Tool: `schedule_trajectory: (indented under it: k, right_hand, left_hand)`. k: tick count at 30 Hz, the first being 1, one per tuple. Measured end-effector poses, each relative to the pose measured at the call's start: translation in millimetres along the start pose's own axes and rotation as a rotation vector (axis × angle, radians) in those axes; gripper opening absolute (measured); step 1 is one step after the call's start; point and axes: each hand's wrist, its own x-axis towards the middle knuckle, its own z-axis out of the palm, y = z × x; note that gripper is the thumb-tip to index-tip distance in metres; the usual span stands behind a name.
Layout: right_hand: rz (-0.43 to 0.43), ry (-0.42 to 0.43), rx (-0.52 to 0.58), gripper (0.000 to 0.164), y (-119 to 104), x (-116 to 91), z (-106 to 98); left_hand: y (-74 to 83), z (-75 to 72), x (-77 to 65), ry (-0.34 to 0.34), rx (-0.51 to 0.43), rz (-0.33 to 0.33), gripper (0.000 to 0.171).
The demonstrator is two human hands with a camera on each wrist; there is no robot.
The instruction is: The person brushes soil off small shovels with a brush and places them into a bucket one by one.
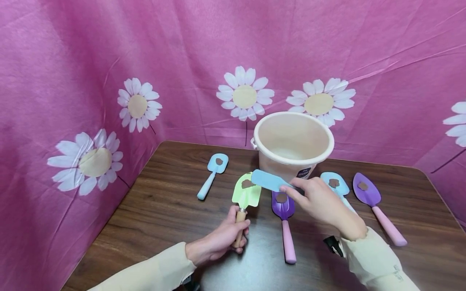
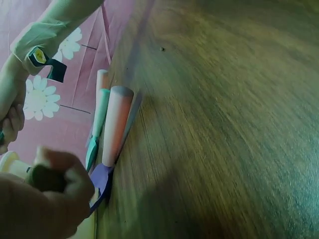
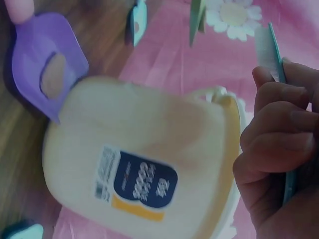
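Note:
My left hand point(image 1: 222, 236) grips the wooden handle of a light green trowel point(image 1: 250, 198), its blade tilted up with a brown patch point(image 1: 247, 184) on it. In my right hand point(image 1: 324, 202) is a light blue flat-bladed spatula point(image 1: 267, 180), pinched between thumb and fingers; its tip overlaps the green blade's right edge in the head view. Most of the spatula's handle is hidden by the palm. Below it lies a purple trowel point(image 1: 284, 210) with a pink handle and a brown patch. The right wrist view shows the spatula point(image 3: 271, 50) nearly edge-on.
A cream bucket point(image 1: 330, 141) stands behind the hands, its label facing me. To the left lies a small blue trowel point(image 1: 206, 185); to the right, another blue trowel point(image 1: 340, 186) and a purple one point(image 1: 371, 198). Flowered pink cloth point(image 1: 189, 60) hangs around the wooden table point(image 1: 153, 226).

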Motion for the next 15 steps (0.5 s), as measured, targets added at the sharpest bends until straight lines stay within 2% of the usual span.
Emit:
schedule_trajectory:
  k: [6,10,15]
  right_hand:
    - [0.002,-0.087,-0.003,0.028,-8,-2,16]
    - [0.024,-0.171,0.001,0.032,-14,-4,24]
    - [0.043,-0.238,-0.012,0.031,-17,-5,29]
  left_hand:
    - [-2.5,3.0,-1.6,-0.093,-0.035,-0.016,0.034]
    - [-3.1,4.9,-2.6,-0.103,-0.032,-0.015,0.033]
    - [-3.8,7.3,-3.7,-0.106,-0.035,-0.045,0.024]
